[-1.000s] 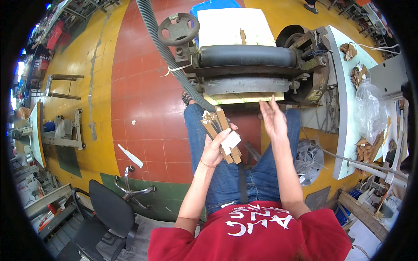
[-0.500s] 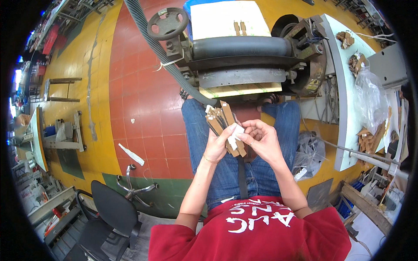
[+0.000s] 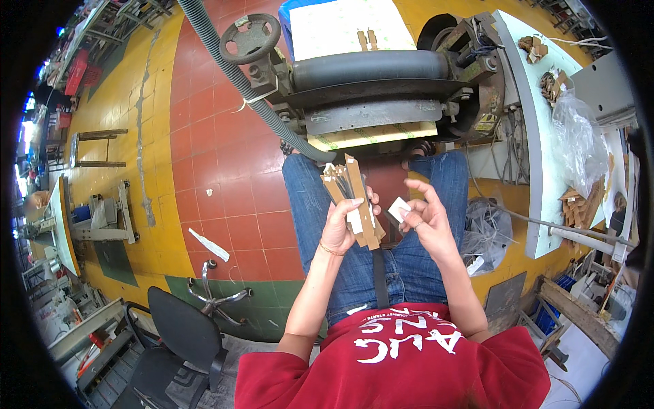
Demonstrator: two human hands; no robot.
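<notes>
My left hand (image 3: 340, 226) is closed round a stack of brown strips (image 3: 363, 204), fanned at the far end, above my lap. Some strips have dark edges and small white patches. Between the thumb and fingers of my right hand (image 3: 428, 217) is a small white square piece (image 3: 398, 210), held apart from the stack to its right. What it is made of I cannot tell. Two similar brown strips (image 3: 368, 39) lie on the white sheet (image 3: 320, 31) beyond the roller.
Ahead stands a machine with a dark roller (image 3: 371, 70) and a handwheel (image 3: 250, 39). A grey hose (image 3: 242, 85) runs down beside it. At right, a pale table (image 3: 535, 136) bears brown pieces and a plastic bag (image 3: 579, 143). A black chair (image 3: 184, 334) stands at left.
My right hand has moved right, away from the stack, carrying the white piece. The left hand keeps its hold on the strips. The whole view has shifted slightly.
</notes>
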